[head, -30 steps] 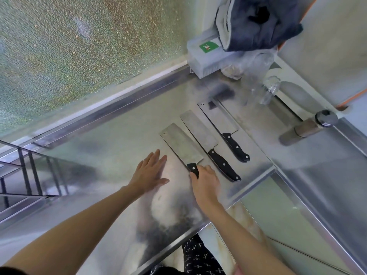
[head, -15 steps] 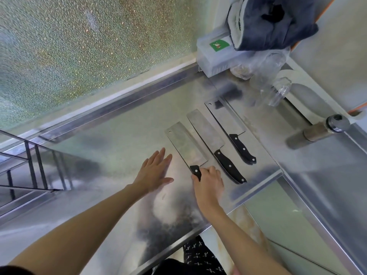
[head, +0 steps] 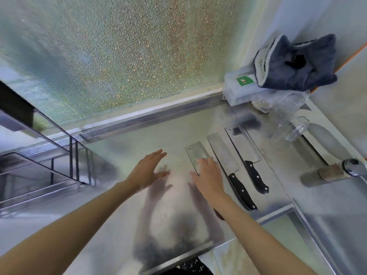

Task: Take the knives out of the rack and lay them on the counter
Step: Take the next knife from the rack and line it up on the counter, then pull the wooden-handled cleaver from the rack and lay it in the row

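Three cleavers with black handles lie side by side on the steel counter (head: 123, 147). The right cleaver (head: 244, 145) and the middle cleaver (head: 223, 152) show in full. The left cleaver (head: 195, 152) shows only its blade tip; my right hand (head: 207, 176) hovers over the rest with fingers spread, holding nothing. My left hand (head: 148, 170) is open above the counter, left of the knives. A black wire rack (head: 74, 155) stands at the left; I see no knives in it.
A frosted window fills the back. In the far right corner are a white box (head: 240, 90), a dark blue mitt (head: 297, 62) and clear plastic containers (head: 296, 128). A tap (head: 335, 172) sticks out at the right. The counter's front edge (head: 178, 261) is near my body.
My right hand has let go of the left cleaver's handle and lifted over its blade. My left hand rose off the counter. The view tilted upward.
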A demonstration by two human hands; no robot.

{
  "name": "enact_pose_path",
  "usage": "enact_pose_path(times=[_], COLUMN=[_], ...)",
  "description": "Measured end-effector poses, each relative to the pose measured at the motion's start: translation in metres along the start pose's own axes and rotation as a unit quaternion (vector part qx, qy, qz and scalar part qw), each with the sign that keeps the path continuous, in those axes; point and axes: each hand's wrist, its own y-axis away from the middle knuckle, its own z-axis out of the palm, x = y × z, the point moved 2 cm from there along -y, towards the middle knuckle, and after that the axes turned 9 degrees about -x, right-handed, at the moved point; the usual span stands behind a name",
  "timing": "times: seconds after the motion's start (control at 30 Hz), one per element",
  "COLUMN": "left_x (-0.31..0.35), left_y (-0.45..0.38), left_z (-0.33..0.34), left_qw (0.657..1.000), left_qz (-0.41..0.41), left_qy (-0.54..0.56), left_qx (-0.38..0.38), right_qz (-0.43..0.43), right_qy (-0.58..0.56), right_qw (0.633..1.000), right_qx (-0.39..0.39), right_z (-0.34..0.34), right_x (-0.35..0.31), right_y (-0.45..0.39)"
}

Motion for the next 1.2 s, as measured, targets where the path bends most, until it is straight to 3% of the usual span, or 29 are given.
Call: enact_pose_path(times=[0.17,0.33,0.57,0.7,0.83,0.9,1.03,1.2], left_x=[-0.022,-0.063,-0.132,-0.169,-0.216,-0.23,-0.244,-0.259], left_y=[0.082,0.199,0.323,0.341,0.331,0.324,0.326,0.338], left_z=[-0.088,-0.17,-0.261,-0.309,-0.312,-0.3,-0.292,-0.297], left_qw=[0.989,0.95,0.88,0.86,0.898,0.903,0.884,0.872], left_qz=[-0.052,-0.145,-0.252,-0.284,-0.302,-0.286,-0.251,-0.195], left_qy=[0.009,-0.006,-0.013,-0.021,-0.065,-0.1,-0.154,-0.231], left_qx=[0.139,0.275,0.403,0.424,0.314,0.305,0.363,0.384], right_qz=[-0.192,-0.359,-0.492,-0.521,-0.515,-0.51,-0.521,-0.434], right_qy=[-0.028,-0.05,-0.086,-0.101,-0.088,-0.083,-0.076,-0.154], right_qw=[0.981,0.931,0.866,0.847,0.849,0.851,0.848,0.887], right_qx=[-0.025,-0.041,-0.021,0.025,0.084,0.096,0.068,-0.039], right_z=[-0.04,-0.062,-0.086,-0.09,-0.085,-0.08,-0.064,-0.036], right_x=[-0.111,-0.249,-0.419,-0.488,-0.527,-0.543,-0.586,-0.644], right_y=[-0.026,-0.022,0.015,0.026,0.033,0.036,0.044,0.033])
